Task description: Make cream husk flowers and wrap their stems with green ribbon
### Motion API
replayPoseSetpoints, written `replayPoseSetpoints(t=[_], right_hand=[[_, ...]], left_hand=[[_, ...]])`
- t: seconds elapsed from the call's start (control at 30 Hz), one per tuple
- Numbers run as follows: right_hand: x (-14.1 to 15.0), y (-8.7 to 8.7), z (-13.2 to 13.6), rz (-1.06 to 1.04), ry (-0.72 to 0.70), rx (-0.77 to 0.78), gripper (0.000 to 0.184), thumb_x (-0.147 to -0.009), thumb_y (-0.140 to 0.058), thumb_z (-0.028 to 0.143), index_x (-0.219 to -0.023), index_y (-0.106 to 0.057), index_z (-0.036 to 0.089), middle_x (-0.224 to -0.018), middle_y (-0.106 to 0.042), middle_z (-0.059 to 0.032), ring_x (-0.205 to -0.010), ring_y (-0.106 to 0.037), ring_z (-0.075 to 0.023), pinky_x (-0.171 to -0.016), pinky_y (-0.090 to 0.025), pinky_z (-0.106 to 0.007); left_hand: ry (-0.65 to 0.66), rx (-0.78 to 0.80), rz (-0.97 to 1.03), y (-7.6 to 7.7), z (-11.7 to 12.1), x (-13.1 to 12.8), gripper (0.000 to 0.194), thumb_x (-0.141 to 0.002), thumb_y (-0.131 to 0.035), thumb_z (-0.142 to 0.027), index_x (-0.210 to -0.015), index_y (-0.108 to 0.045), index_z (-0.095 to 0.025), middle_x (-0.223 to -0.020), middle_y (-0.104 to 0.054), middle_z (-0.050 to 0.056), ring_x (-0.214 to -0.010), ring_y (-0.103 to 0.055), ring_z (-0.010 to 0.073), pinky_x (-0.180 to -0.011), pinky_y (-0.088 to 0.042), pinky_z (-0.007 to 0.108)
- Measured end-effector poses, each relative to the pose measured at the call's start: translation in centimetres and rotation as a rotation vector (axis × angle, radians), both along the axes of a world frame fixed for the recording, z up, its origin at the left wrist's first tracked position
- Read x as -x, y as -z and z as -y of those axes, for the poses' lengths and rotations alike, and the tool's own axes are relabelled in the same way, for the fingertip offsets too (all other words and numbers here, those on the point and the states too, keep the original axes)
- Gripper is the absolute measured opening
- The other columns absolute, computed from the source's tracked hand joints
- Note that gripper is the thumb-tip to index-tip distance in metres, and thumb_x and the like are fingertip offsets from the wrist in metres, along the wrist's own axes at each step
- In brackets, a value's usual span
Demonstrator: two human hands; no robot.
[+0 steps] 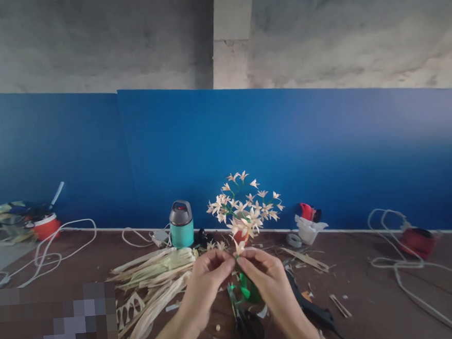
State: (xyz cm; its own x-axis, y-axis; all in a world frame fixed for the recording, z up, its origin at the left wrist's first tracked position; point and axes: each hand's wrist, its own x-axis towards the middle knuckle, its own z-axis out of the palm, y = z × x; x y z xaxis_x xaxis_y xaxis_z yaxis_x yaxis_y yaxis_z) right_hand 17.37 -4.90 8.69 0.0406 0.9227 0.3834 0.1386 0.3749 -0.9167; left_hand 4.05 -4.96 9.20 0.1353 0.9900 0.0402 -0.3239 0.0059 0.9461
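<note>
Between my fingertips is a small cream artificial flower (239,247) with pointed petals, upright. My left hand (210,278) pinches its base from the left, and my right hand (265,276) pinches it from the right. Just behind stands a spray of similar flowers (252,219) on thin green stems, in a red pot partly hidden by petals. Below my hands lie dark-handled scissors (246,325) and something bright green (245,287), partly covered. A black glue gun (311,308) rests beside my right wrist.
Dried husk strips (151,270) spread across the brown table left of my hands. A teal bottle (181,225), a tape roll (294,239) and a white container (308,228) stand toward the blue partition (194,151). White cables (404,276) loop at right; a red tub (47,227) sits far left.
</note>
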Motion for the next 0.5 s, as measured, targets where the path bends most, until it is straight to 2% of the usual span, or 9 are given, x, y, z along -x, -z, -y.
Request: replayPoseSetpoints(t=[0.13, 0.2, 0.33, 0.4, 0.5], right_hand=[[-0.1, -0.3, 0.1, -0.121, -0.064, 0.049, 0.022, -0.068, -0.068, 0.036, -0.069, -0.064, 0.015, -0.069, -0.064, -0.0040, -0.063, -0.057, -0.0157, -0.057, -0.049, -0.024], [0.0, -0.5, 0.3, -0.198, -0.120, 0.075, 0.023, -0.065, -0.071, 0.037, -0.066, -0.063, 0.015, -0.067, -0.062, -0.0031, -0.061, -0.057, -0.0148, -0.056, -0.049, -0.024], [0.2, -0.5, 0.4, -0.380, -0.265, 0.191, 0.022, -0.060, -0.074, 0.037, -0.064, -0.063, 0.018, -0.068, -0.063, -0.0019, -0.056, -0.059, -0.0149, -0.054, -0.051, -0.027], [0.2, -0.2, 0.3, -0.412, -0.290, 0.188, 0.018, -0.059, -0.075, 0.034, -0.063, -0.065, 0.019, -0.068, -0.063, -0.0012, -0.057, -0.059, -0.0152, -0.052, -0.050, -0.027], [0.0, 0.2, 0.1, -0.410, -0.290, 0.115, 0.013, -0.061, -0.075, 0.030, -0.061, -0.066, 0.020, -0.066, -0.061, -0.0002, -0.061, -0.058, -0.0149, -0.052, -0.049, -0.025]], left_hand=[[0.127, 0.145, 0.133, -0.6, 0.4, 0.2, 0.025, -0.063, -0.072, -0.033, -0.059, -0.056, -0.014, -0.053, -0.047, -0.004, -0.046, -0.038, 0.0047, -0.043, -0.022, 0.016], [0.209, 0.245, 0.230, -0.7, 0.5, 0.3, 0.023, -0.061, -0.073, -0.028, -0.060, -0.055, -0.013, -0.055, -0.046, -0.004, -0.044, -0.035, 0.0029, -0.040, -0.018, 0.015], [0.452, 0.407, 0.444, -0.4, 0.1, 0.8, 0.015, -0.062, -0.070, -0.015, -0.067, -0.057, -0.009, -0.058, -0.044, -0.002, -0.042, -0.030, 0.0003, -0.035, -0.010, 0.011], [0.573, 0.487, 0.523, -0.3, -0.2, 1.1, 0.012, -0.064, -0.066, -0.011, -0.073, -0.058, -0.007, -0.059, -0.043, -0.001, -0.042, -0.030, -0.0001, -0.034, -0.011, 0.009], [0.679, 0.592, 0.593, -0.2, -0.5, 1.6, 0.012, -0.066, -0.063, -0.008, -0.076, -0.058, -0.005, -0.059, -0.042, 0.000, -0.041, -0.030, -0.0005, -0.033, -0.012, 0.007]])
